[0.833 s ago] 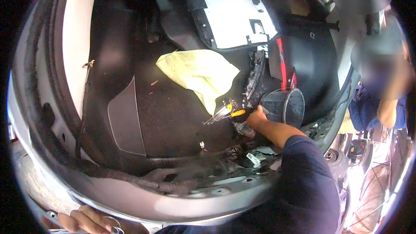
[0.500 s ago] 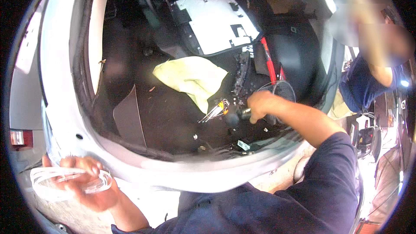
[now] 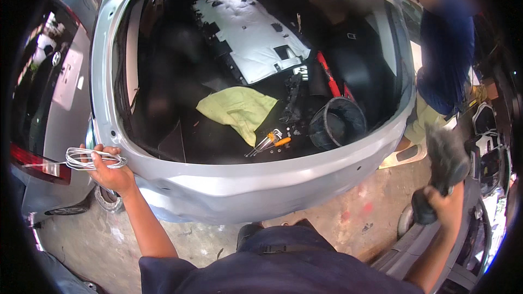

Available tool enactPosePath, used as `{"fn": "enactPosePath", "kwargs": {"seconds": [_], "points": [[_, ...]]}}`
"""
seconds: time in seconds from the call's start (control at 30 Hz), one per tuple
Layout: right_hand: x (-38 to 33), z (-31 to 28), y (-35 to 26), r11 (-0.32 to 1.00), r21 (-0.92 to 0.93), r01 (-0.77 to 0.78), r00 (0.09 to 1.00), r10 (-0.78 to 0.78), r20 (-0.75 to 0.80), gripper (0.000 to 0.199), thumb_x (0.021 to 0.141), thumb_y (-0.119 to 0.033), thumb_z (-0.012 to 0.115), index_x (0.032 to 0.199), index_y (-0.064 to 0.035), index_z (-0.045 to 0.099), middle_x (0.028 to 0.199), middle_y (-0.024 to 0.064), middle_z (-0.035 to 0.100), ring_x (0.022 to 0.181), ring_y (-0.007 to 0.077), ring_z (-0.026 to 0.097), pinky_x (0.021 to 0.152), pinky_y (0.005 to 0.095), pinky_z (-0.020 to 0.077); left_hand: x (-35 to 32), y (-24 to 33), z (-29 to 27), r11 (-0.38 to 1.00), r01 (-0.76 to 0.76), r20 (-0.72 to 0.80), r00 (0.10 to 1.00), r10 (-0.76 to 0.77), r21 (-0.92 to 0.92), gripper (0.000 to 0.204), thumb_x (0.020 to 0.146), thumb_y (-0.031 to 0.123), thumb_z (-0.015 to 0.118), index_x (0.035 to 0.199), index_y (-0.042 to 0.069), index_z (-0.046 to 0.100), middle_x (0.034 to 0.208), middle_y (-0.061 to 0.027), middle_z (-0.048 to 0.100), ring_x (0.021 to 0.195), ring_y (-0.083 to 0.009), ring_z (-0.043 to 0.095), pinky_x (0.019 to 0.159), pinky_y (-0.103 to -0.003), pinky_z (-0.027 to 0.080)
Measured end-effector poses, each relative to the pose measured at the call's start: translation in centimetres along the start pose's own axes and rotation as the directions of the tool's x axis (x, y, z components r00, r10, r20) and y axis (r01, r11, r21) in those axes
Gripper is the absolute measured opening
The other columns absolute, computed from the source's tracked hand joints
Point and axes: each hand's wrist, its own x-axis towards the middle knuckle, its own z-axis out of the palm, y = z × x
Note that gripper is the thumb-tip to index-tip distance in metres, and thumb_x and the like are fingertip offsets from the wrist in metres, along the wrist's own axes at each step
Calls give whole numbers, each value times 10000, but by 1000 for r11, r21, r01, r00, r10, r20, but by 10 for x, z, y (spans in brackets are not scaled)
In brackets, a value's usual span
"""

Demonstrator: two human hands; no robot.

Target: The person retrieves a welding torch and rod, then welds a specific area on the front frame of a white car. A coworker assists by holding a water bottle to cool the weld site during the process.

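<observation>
The trunk (image 3: 210, 147) is dim and deeply shadowed; the white panel (image 3: 256, 38) inside it reflects brightly. Right of the trunk, the dark tool (image 3: 448, 155) is motion-blurred. Fisheye distortion bends the trunk's outline.

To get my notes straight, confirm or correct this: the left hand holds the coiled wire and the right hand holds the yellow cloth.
The right hand holds a dark tool, not the cloth, as the head view shows; the left hand holds the coiled wire.

One wire coil (image 3: 80, 159), one held tool (image 3: 447, 157), one cloth (image 3: 238, 108)
</observation>
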Motion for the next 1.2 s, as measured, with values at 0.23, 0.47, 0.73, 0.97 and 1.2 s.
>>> {"fn": "enactPosePath", "kwargs": {"seconds": [0.23, 0.47, 0.73, 0.97, 1.2], "points": [[-158, -26, 308, 792, -478, -379, 841, 511, 178, 425, 744, -294, 855, 945, 60, 732, 807, 241, 732, 732, 336, 727, 705, 464, 556, -113, 75, 109, 985, -151, 24, 988, 153, -80, 517, 1083, 169, 552, 1555, 39, 384, 1104, -156, 591, 772, -203, 602, 728, -369, 532], [-393, 12, 583, 471, -625, -622, 257, 878, 404, 713, 743, -598, 820, 1172, -28, 802, 1266, 245, 742, 1188, 387, 716, 1034, 457, 547, -370, 193, 282, 961, -152, 534, 806, 255, -229, 644, 1057, 207, 552, 1597, -26, 289, 1089, -145, 606, 749, -186, 602, 688, -348, 543], [-532, -6, 715, 183, -489, -853, -173, 784, 596, 756, 741, -567, 846, 1283, -44, 769, 1400, 188, 696, 1248, 310, 687, 1026, 456, 538, -692, 223, 422, 950, 268, 982, 57, -179, 158, 658, 966, 0, 682, 1567, 49, 417, 1181, -87, 620, 932, -159, 618, 727, -304, 601], [-630, -21, 852, -272, -301, -914, -393, 782, 484, 816, 770, -603, 839, 1384, -79, 717, 1463, 164, 669, 1311, 324, 660, 1089, 452, 515, -979, 221, 532, 955, 161, 820, -560, -119, 249, 610, 893, 106, 808, 1447, 53, 558, 1175, -97, 712, 1075, -181, 652, 956, -368, 535], [-465, -132, 964, -200, 41, -979, -165, 892, 421, 728, 822, -561, 814, 1356, -77, 720, 1397, 162, 690, 1255, 329, 672, 1073, 455, 522, -1237, 201, 675, 993, -66, 698, -715, 22, -98, 707, 924, 375, 778, 1501, 66, 511, 1091, -266, 736, 974, -435, 729, 859, -520, 569]]}}
